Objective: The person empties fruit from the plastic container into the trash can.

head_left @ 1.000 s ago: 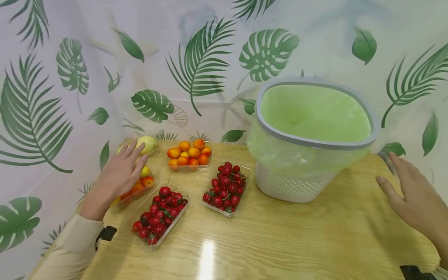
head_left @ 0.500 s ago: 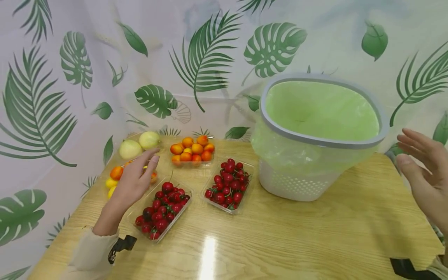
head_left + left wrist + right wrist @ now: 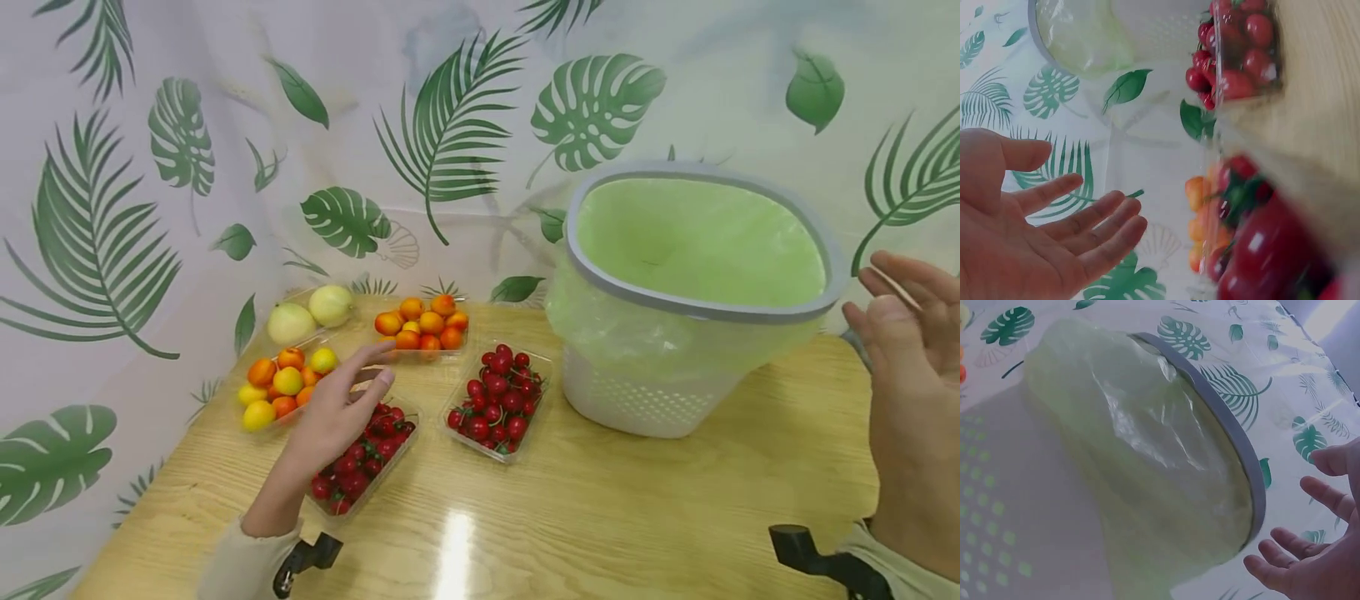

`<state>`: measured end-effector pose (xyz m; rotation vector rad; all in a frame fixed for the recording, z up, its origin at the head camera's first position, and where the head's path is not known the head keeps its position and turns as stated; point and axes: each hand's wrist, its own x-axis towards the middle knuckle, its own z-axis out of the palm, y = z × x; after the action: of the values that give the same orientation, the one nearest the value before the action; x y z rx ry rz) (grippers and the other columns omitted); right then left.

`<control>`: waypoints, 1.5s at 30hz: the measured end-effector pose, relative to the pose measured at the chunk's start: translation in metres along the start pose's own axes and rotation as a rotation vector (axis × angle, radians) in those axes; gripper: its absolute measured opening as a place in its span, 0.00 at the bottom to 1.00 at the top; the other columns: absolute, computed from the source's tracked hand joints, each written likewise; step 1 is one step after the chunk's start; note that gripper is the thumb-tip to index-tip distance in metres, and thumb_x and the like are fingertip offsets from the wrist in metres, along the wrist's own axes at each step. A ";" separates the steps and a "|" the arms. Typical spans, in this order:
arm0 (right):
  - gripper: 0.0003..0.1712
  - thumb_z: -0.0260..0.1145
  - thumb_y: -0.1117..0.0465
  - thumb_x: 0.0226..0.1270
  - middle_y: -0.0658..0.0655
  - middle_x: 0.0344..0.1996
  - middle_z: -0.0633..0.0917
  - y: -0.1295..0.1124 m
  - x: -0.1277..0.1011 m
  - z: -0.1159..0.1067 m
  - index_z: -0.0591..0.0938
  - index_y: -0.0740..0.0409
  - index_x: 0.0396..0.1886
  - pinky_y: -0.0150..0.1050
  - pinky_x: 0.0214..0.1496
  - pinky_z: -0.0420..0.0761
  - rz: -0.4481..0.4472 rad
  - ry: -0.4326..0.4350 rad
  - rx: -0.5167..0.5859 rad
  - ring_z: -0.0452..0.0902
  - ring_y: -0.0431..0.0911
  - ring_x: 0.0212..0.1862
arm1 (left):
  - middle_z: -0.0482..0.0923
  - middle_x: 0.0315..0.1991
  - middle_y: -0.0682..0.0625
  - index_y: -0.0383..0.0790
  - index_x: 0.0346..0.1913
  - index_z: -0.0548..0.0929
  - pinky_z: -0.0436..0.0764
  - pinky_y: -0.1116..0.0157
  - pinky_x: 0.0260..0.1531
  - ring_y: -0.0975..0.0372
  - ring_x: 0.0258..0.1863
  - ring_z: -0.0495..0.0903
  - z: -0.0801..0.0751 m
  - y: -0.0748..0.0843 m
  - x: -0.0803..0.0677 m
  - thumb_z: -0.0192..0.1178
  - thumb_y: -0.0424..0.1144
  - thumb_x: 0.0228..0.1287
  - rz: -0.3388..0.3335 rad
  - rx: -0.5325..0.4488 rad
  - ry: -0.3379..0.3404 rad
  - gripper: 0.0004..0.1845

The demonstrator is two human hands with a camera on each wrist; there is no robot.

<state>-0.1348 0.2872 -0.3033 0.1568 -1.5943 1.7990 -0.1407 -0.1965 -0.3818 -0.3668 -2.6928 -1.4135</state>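
My left hand (image 3: 337, 421) hovers over a clear punnet of cherries (image 3: 360, 467), hiding part of it. Its fingers are loosely extended, and in the left wrist view the palm and fingers hold nothing. At the right, my right hand (image 3: 915, 358) is raised beside a white waste bin (image 3: 622, 404) with a grey rim (image 3: 697, 312) and a pale green liner bag (image 3: 697, 242). In the right wrist view its spread fingertips (image 3: 1260, 569) are near the rim; nothing is in that hand. A second punnet of cherries (image 3: 495, 400) stands left of the bin.
Behind the cherries sits a punnet of small orange fruits (image 3: 423, 325). Farther left are mixed yellow and orange fruits (image 3: 287, 382) and two pale yellow-green round fruits (image 3: 330, 306). A leaf-patterned curtain (image 3: 247, 125) borders the wooden table (image 3: 585, 517) at back and left.
My left hand has moved right, from over the mixed yellow and orange fruits to over the left cherry punnet. The right hand has risen beside the bin, its palm turning more into sight.
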 end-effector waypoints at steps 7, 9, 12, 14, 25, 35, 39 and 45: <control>0.21 0.62 0.70 0.74 0.65 0.66 0.70 0.005 -0.005 0.009 0.76 0.68 0.65 0.35 0.65 0.75 0.035 0.010 0.161 0.68 0.54 0.68 | 0.75 0.66 0.38 0.36 0.68 0.78 0.73 0.42 0.64 0.43 0.66 0.73 0.033 0.000 -0.002 0.58 0.40 0.78 0.007 0.192 -0.115 0.21; 0.21 0.63 0.71 0.73 0.67 0.64 0.73 0.007 -0.004 0.012 0.77 0.71 0.63 0.34 0.61 0.77 0.019 0.009 0.189 0.70 0.55 0.66 | 0.75 0.66 0.39 0.38 0.67 0.79 0.75 0.43 0.63 0.44 0.66 0.74 0.041 0.002 -0.001 0.59 0.40 0.77 -0.017 0.220 -0.129 0.20; 0.20 0.63 0.72 0.72 0.68 0.64 0.74 0.010 -0.004 0.016 0.77 0.72 0.62 0.34 0.60 0.77 0.014 0.014 0.176 0.71 0.56 0.66 | 0.76 0.65 0.40 0.42 0.67 0.79 0.79 0.46 0.58 0.46 0.62 0.77 0.051 0.001 0.002 0.59 0.38 0.77 -0.047 0.253 -0.139 0.20; 0.20 0.63 0.70 0.74 0.65 0.67 0.73 0.012 -0.006 0.018 0.78 0.67 0.64 0.32 0.63 0.74 0.037 0.024 0.086 0.67 0.56 0.70 | 0.80 0.60 0.41 0.42 0.66 0.80 0.81 0.49 0.52 0.49 0.55 0.80 0.058 -0.001 0.005 0.60 0.37 0.76 -0.042 0.295 -0.139 0.19; 0.20 0.62 0.69 0.75 0.64 0.61 0.77 0.026 -0.010 0.020 0.77 0.63 0.64 0.31 0.56 0.73 0.140 -0.003 0.080 0.71 0.51 0.58 | 0.89 0.46 0.47 0.41 0.64 0.82 0.59 0.31 0.69 0.52 0.48 0.86 0.079 -0.009 0.009 0.65 0.32 0.70 -0.032 0.466 -0.123 0.21; 0.17 0.58 0.66 0.78 0.60 0.39 0.72 0.026 -0.006 0.021 0.76 0.64 0.62 0.29 0.44 0.73 0.122 -0.039 0.105 0.68 0.47 0.41 | 0.74 0.26 0.55 0.36 0.59 0.85 0.80 0.60 0.37 0.65 0.20 0.65 0.086 -0.002 0.023 0.62 0.27 0.69 0.005 0.281 -0.039 0.17; 0.15 0.57 0.68 0.77 0.61 0.38 0.71 0.026 -0.003 0.020 0.76 0.65 0.59 0.29 0.40 0.74 0.115 -0.036 0.158 0.68 0.47 0.37 | 0.77 0.33 0.51 0.36 0.58 0.85 0.74 0.66 0.28 0.62 0.27 0.70 0.090 0.000 0.027 0.61 0.26 0.68 0.022 0.139 0.054 0.17; 0.15 0.57 0.68 0.77 0.61 0.37 0.70 0.028 -0.002 0.020 0.75 0.65 0.59 0.31 0.46 0.76 0.114 -0.039 0.156 0.69 0.48 0.39 | 0.80 0.44 0.40 0.29 0.56 0.85 0.84 0.54 0.55 0.54 0.46 0.79 0.101 -0.003 0.031 0.55 0.20 0.66 0.029 -0.043 0.065 0.18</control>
<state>-0.1566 0.2686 -0.3223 0.1779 -1.5157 2.0203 -0.1669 -0.1099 -0.4371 -0.3549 -2.5990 -1.4507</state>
